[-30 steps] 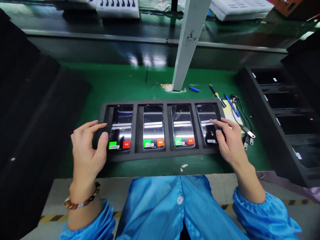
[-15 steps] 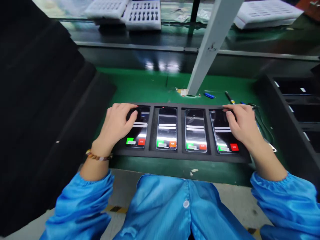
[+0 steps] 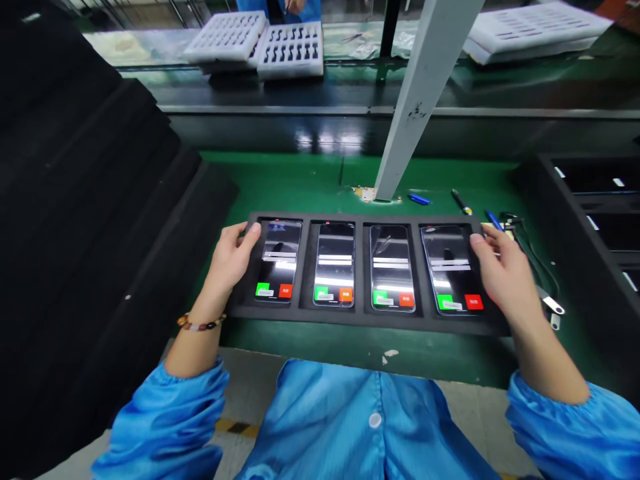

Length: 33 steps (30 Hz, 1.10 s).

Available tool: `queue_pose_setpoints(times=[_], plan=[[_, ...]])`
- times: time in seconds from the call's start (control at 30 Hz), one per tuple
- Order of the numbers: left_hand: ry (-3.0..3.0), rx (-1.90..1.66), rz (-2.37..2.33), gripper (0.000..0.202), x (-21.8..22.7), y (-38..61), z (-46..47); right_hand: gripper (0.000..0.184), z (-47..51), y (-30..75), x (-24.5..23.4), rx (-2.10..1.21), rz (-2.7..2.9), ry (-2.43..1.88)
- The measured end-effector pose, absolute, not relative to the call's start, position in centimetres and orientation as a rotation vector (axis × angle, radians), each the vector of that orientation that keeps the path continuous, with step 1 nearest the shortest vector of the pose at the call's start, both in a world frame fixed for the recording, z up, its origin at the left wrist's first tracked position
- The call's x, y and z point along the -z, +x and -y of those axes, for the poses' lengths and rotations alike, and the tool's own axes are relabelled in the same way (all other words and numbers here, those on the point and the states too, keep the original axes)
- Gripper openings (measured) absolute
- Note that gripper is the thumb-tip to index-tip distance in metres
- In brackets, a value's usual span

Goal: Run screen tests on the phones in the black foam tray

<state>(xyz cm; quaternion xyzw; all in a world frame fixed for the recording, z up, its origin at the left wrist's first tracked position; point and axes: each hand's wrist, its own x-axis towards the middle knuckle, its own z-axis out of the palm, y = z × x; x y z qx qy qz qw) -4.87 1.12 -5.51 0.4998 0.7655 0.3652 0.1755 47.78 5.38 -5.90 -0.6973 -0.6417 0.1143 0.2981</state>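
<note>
A long black foam tray lies in front of me with several smartphones in its slots, among them a left-hand phone and a right-hand phone. Each lit screen shows a green and a red box near its lower end. My left hand grips the tray's left end, thumb on the top rim and fingers beneath or behind it, partly hidden. Around the right end my right hand is closed the same way, its thumb over the rim beside the right-hand phone.
Stacked black foam trays rise at the left; another tray of phones stands right. A grey post rises behind. A blue pen cap, a pen and cables lie nearby. Beyond are white trays and a co-worker's hand.
Both hands have moved from over the outer phones' upper parts outward to the tray's ends and closed on them. The view has tilted up slightly, bringing a co-worker's hand into sight.
</note>
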Motion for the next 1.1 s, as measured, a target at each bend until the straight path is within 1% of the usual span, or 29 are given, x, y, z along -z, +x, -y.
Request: queue_pose_setpoints(times=[0.07, 0.17, 0.23, 0.3, 0.47, 0.67, 0.73, 0.83, 0.87, 0.97, 1.1], plan=[[1.371, -1.233, -2.095, 0.065, 4.8, -4.6, 0.2, 0.066, -3.9, 48.0, 5.0, -0.347, 1.565, -1.778], [1.358, -1.430, -2.056, 0.062, 3.7, -4.0, 1.8, 0.062, -2.2, 48.2, 4.1, -0.422, 1.387, -1.559], [1.367, -1.507, -2.029, 0.063, 3.4, -3.7, 1.8, 0.063, -2.2, 48.3, 4.0, -0.434, 1.348, -1.491], [1.386, -1.508, -2.000, 0.065, 3.6, -3.4, 1.0, 0.066, -3.0, 48.4, 4.4, -0.444, 1.354, -1.537], [1.475, -1.303, -2.144, 0.067, 4.8, -3.6, -0.8, 0.071, -5.1, 48.3, 5.9, -0.429, 1.462, -1.783], [1.523, -1.001, -2.245, 0.064, 6.0, -4.2, -0.2, 0.081, -5.1, 47.5, 6.9, -0.425, 1.700, -1.845], [1.658, -0.953, -2.283, 0.059, 5.6, -3.8, 0.1, 0.075, -5.3, 46.9, 6.3, -0.346, 1.790, -1.800], [1.987, -0.813, -2.250, 0.046, 4.1, -2.9, 0.2, 0.051, -6.3, 45.9, 5.0, -0.276, 1.994, -1.670], [2.077, -0.732, -2.194, 0.043, 3.7, -2.5, 0.1, 0.045, -6.7, 45.6, 4.7, -0.274, 2.063, -1.627], [2.206, -0.556, -2.020, 0.041, 2.8, -1.6, -0.9, 0.043, -7.9, 44.9, 4.4, -0.252, 2.192, -1.543], [2.185, -0.523, -1.967, 0.043, 2.7, -0.8, -2.8, 0.044, -8.7, 44.2, 5.1, -0.188, 2.206, -1.539]])
